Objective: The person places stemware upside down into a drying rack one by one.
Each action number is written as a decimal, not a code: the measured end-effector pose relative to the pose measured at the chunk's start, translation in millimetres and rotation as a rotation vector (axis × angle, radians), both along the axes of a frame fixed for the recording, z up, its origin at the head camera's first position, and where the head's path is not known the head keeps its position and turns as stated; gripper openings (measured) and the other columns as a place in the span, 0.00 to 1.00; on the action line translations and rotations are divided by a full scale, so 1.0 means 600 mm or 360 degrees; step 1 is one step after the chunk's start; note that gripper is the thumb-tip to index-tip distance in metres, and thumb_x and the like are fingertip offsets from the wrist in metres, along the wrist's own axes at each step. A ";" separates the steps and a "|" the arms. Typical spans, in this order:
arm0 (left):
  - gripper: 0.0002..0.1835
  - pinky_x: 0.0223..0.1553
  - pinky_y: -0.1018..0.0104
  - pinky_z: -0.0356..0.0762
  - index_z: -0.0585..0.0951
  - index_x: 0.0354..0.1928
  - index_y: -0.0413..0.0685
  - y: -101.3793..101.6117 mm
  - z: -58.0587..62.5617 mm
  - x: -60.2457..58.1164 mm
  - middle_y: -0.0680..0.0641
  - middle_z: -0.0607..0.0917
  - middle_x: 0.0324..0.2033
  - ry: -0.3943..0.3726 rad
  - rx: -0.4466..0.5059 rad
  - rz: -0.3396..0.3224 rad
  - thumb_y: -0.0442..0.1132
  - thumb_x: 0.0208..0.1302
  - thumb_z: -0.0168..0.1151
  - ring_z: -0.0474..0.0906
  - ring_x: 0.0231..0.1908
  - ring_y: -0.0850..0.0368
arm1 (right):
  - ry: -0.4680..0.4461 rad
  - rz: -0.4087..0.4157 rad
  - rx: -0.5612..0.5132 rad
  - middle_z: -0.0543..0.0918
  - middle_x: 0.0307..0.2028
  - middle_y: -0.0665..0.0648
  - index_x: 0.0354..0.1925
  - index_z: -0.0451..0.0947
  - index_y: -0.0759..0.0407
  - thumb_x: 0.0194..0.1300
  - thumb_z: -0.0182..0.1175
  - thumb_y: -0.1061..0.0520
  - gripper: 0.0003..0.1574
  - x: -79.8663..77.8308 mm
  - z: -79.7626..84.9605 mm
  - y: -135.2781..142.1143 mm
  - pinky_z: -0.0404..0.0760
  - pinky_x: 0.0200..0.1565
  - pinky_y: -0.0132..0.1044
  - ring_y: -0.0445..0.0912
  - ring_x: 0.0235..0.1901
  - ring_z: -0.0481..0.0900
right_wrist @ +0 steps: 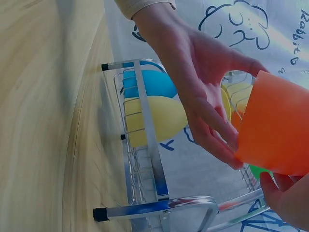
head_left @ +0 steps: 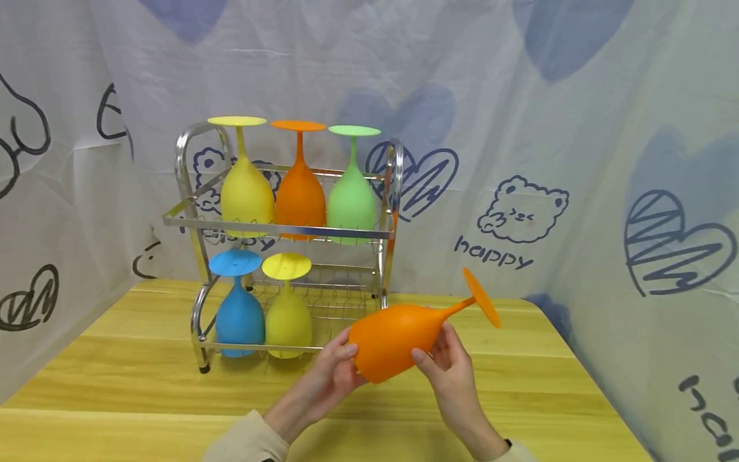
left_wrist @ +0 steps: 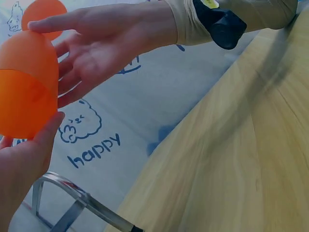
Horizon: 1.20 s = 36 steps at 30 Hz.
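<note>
An orange goblet is tilted on its side in the air above the table, its foot pointing up and to the right. My left hand holds the bowl at its rim end, thumb at the rim and fingers below. Near the stem end, my right hand grips the bowl, thumb in front and fingers partly hidden behind. Both hands also touch the orange goblet in the left wrist view. A two-tier metal rack stands just left of and behind the hands.
Upside down on the upper tier stand a yellow goblet, another orange goblet and a green goblet. Below are a blue goblet and a second yellow goblet. A printed cloth hangs behind the wooden table.
</note>
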<state>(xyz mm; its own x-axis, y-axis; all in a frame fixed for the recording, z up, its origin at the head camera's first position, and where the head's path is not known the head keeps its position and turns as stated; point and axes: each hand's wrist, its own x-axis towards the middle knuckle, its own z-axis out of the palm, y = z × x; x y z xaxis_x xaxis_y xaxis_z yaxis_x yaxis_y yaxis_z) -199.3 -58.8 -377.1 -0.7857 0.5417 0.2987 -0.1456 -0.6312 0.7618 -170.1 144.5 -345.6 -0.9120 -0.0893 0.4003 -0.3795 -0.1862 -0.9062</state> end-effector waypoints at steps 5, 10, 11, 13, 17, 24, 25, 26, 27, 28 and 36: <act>0.23 0.57 0.56 0.72 0.68 0.63 0.48 -0.002 -0.007 -0.002 0.46 0.73 0.57 0.0022 0.0049 -0.0058 0.39 0.66 0.55 0.73 0.54 0.53 | 0.0052 -0.0021 0.0001 0.74 0.57 0.59 0.65 0.60 0.68 0.64 0.58 0.71 0.33 -0.001 -0.003 -0.004 0.77 0.55 0.36 0.46 0.55 0.76; 0.23 0.59 0.55 0.70 0.67 0.65 0.50 -0.005 -0.008 -0.001 0.47 0.72 0.59 -0.0016 0.0094 -0.0132 0.40 0.69 0.53 0.70 0.57 0.52 | 0.0143 -0.0057 0.0023 0.76 0.54 0.58 0.64 0.62 0.67 0.62 0.59 0.72 0.33 -0.001 -0.007 -0.003 0.78 0.54 0.35 0.46 0.52 0.77; 0.23 0.60 0.56 0.70 0.66 0.65 0.50 -0.006 -0.007 0.000 0.47 0.72 0.60 -0.0024 0.0088 -0.0131 0.41 0.70 0.53 0.70 0.57 0.52 | 0.0156 -0.0063 0.0027 0.76 0.54 0.58 0.64 0.62 0.67 0.62 0.59 0.73 0.33 -0.001 -0.007 -0.003 0.78 0.54 0.35 0.46 0.52 0.77; 0.26 0.60 0.57 0.70 0.62 0.68 0.47 -0.012 -0.004 0.001 0.47 0.71 0.61 -0.0030 0.0063 -0.0104 0.41 0.71 0.51 0.69 0.59 0.52 | 0.0177 -0.0083 0.0041 0.76 0.54 0.58 0.63 0.63 0.68 0.62 0.59 0.73 0.32 -0.002 -0.006 -0.003 0.77 0.54 0.35 0.45 0.52 0.77; 0.33 0.62 0.57 0.68 0.49 0.73 0.38 -0.036 0.004 0.007 0.41 0.65 0.67 0.0011 -0.0102 0.0067 0.39 0.74 0.48 0.68 0.62 0.52 | 0.0210 -0.0148 0.0129 0.74 0.57 0.60 0.63 0.63 0.69 0.61 0.60 0.73 0.33 -0.006 -0.002 -0.002 0.74 0.57 0.33 0.43 0.54 0.75; 0.32 0.62 0.58 0.67 0.45 0.73 0.30 -0.118 0.015 0.035 0.36 0.62 0.69 0.0168 -0.0416 0.0485 0.32 0.74 0.45 0.70 0.61 0.52 | 0.0471 -0.0240 0.0348 0.75 0.56 0.63 0.61 0.66 0.68 0.58 0.63 0.74 0.33 -0.025 -0.010 -0.004 0.73 0.57 0.30 0.43 0.54 0.76; 0.31 0.62 0.58 0.68 0.48 0.72 0.30 -0.132 0.015 0.040 0.40 0.66 0.67 0.0191 -0.0449 0.0548 0.32 0.74 0.46 0.71 0.61 0.53 | 0.0540 -0.0262 0.0396 0.76 0.56 0.63 0.61 0.67 0.68 0.57 0.64 0.74 0.34 -0.029 -0.013 -0.005 0.73 0.57 0.30 0.43 0.53 0.76; 0.30 0.61 0.60 0.69 0.51 0.72 0.30 -0.147 0.015 0.045 0.43 0.69 0.66 0.0219 -0.0488 0.0612 0.32 0.74 0.46 0.72 0.60 0.55 | 0.0613 -0.0286 0.0448 0.76 0.56 0.62 0.61 0.67 0.67 0.55 0.65 0.73 0.36 -0.033 -0.016 -0.005 0.74 0.56 0.30 0.44 0.53 0.76; 0.28 0.60 0.61 0.70 0.54 0.72 0.33 -0.161 0.015 0.049 0.47 0.71 0.64 0.0252 -0.0525 0.0672 0.32 0.74 0.47 0.72 0.60 0.56 | 0.0680 -0.0307 0.0491 0.77 0.56 0.62 0.62 0.67 0.66 0.54 0.67 0.73 0.37 -0.037 -0.018 -0.006 0.74 0.56 0.31 0.44 0.52 0.77; 0.26 0.60 0.63 0.70 0.58 0.71 0.36 -0.175 0.015 0.053 0.51 0.74 0.62 0.0279 -0.0561 0.0724 0.32 0.74 0.47 0.73 0.59 0.58 | 0.0747 -0.0336 0.0532 0.77 0.55 0.61 0.62 0.68 0.65 0.52 0.69 0.73 0.39 -0.040 -0.021 -0.006 0.74 0.55 0.31 0.45 0.52 0.77; 0.20 0.54 0.70 0.74 0.74 0.63 0.48 -0.298 0.015 0.062 0.55 0.79 0.57 0.0403 -0.0547 0.1074 0.27 0.74 0.45 0.77 0.53 0.62 | 0.0897 -0.0414 0.0762 0.80 0.52 0.52 0.60 0.70 0.55 0.48 0.75 0.65 0.41 -0.058 -0.028 -0.016 0.75 0.55 0.40 0.48 0.51 0.77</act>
<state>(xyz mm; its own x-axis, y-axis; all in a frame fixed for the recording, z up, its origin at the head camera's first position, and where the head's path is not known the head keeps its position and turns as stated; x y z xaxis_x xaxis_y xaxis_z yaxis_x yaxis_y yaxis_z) -162.0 -237.7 -368.3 -0.9075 0.0677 0.4146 0.3876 -0.2453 0.8886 -204.9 134.8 -362.5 -0.5979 -0.1801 0.7810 -0.7840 0.3342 -0.5232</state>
